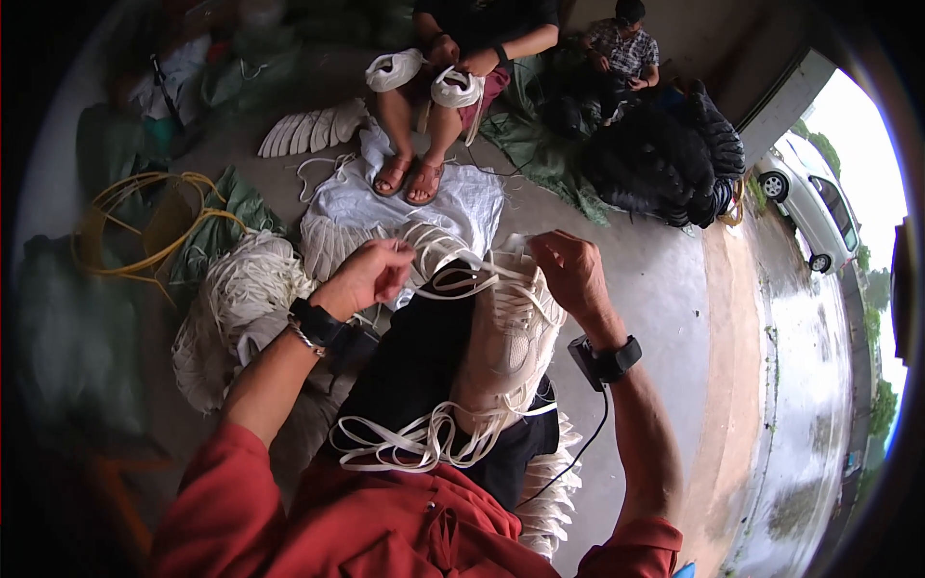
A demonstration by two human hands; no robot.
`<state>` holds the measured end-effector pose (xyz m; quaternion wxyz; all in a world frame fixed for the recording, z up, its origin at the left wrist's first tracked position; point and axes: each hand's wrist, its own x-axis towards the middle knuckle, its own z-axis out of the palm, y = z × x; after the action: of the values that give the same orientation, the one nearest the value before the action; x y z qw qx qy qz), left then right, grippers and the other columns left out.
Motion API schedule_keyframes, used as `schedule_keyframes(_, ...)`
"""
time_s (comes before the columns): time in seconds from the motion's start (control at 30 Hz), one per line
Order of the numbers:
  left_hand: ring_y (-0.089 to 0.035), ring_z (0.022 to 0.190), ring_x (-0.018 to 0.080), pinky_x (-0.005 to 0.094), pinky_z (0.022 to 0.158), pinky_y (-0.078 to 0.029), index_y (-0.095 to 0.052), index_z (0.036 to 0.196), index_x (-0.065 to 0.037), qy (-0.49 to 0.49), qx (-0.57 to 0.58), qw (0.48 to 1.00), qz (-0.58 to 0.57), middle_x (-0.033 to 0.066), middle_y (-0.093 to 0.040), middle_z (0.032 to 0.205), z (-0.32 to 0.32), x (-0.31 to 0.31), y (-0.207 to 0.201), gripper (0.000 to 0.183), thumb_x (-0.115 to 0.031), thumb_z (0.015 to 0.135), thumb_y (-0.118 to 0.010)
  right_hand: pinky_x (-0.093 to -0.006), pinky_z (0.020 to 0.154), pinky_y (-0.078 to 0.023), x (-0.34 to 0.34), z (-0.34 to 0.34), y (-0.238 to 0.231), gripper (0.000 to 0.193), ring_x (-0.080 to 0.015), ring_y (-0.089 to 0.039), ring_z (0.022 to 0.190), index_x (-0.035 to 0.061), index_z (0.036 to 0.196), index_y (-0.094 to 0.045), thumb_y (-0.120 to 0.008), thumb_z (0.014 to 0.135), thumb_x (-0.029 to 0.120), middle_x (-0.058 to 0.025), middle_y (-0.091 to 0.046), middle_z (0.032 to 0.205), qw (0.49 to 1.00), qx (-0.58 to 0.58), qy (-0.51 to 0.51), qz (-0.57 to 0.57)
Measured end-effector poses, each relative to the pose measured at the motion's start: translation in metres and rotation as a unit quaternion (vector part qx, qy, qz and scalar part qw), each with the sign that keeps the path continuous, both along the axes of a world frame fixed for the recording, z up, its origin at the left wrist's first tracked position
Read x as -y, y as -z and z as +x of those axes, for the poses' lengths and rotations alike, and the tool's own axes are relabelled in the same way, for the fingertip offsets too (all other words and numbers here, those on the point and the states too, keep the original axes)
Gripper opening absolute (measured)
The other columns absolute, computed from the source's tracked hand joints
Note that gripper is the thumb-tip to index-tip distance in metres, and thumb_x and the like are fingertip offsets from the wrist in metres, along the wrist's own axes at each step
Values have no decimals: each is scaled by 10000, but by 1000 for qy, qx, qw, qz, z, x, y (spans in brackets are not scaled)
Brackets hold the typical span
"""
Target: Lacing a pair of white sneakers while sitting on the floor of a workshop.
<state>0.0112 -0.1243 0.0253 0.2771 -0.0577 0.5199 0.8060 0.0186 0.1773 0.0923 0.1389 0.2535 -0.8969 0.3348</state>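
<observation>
A cream shoe upper [501, 332] rests on my right thigh, its toe toward me and white laces threaded partway up its front. My left hand [378, 273] is pinched at the left of the shoe, against the loops of a white shoelace [438, 252]. At the shoe's far opening, my right hand [575, 277] has its fingers bent and closed; what is between them is hidden. A loose bundle of white shoelaces [409, 445] lies across my lap by the toe.
A big heap of white laces and uppers [246, 299] sits at my left, near a yellow hoop frame [145, 231]. Stacked uppers [554, 482] stand beside my right leg. Ahead, a seated person handles white uppers [457, 89] above a white cloth [462, 197]. Black shoes [655, 159] are piled far right.
</observation>
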Motion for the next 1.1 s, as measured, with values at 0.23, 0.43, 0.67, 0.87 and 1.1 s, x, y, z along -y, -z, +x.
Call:
schedule_keyframes(0.23, -526, 482, 149, 252, 396, -355, -532, 856, -80, 37, -9, 979, 198, 57, -582, 665, 1, -16, -34, 85, -147, 908, -535, -345, 621, -493, 74, 33, 13, 177, -282, -622, 691, -8, 951, -606, -555, 783, 16, -144, -620, 822, 979, 41, -196, -28)
schedule_keyframes(0.43, -658, 702, 221, 260, 531, -424, -516, 978, -89, -57, 37, 974, 217, 111, -655, 963, -3, -27, -4, 100, -161, 915, -487, -295, 811, -428, -21, -10, -6, 304, -128, -609, 869, 22, 923, -657, -506, 962, 283, -56, -674, 878, 918, 220, 25, -330)
schedule_keyframes(0.67, -634, 898, 342, 307, 621, -475, -527, 958, -40, -75, -8, 900, 429, 145, -613, 1060, -25, -56, 33, 158, -183, 946, -461, -263, 817, -394, -24, -19, 41, 295, -102, -564, 894, 16, 962, -690, -547, 920, 270, -33, -672, 941, 919, 263, 103, -277)
schedule_keyframes(0.87, -564, 757, 252, 320, 652, -479, -519, 849, -38, -229, 46, 909, 346, 74, -562, 757, -50, 14, 90, 141, -127, 943, -464, -256, 753, -390, -33, -22, 51, 259, -93, -513, 792, 4, 918, -700, -541, 913, 208, -22, -663, 874, 932, 248, 81, -252)
schedule_keyframes(1.1, -648, 793, 291, 343, 677, -533, -550, 888, -38, -270, 16, 940, 209, 91, -614, 797, -34, 42, 90, 107, -140, 907, -523, -283, 848, -411, -30, -23, 35, 260, -136, -602, 934, 9, 924, -663, -513, 934, 220, -73, -687, 948, 881, 279, 86, -371)
